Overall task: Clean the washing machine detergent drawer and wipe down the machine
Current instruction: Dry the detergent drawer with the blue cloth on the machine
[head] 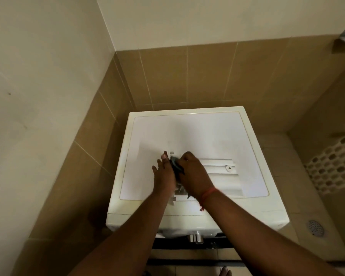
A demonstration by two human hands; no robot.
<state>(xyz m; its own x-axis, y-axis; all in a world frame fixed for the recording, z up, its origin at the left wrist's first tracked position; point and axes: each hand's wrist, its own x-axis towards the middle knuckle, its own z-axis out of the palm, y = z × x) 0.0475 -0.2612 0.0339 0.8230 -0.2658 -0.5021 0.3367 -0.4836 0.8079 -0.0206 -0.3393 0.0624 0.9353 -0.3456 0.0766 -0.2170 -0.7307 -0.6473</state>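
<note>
Head view: atop the washing machine [197, 132] lies the detergent drawer [219, 170]; our left hand [164, 172] steadies it, fingers straight, while our right hand [193, 174] grips a dark cloth [175, 164]. Short, firm strokes into corners should serve best.

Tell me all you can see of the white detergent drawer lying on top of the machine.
The detergent drawer is white, plastic by its look, lying flat on the washing machine top, right of centre. Its ribbed side with a round fitting shows. The right hand covers its left part with a dark cloth; the left hand steadies alongside. Its compartments are hidden.
</note>
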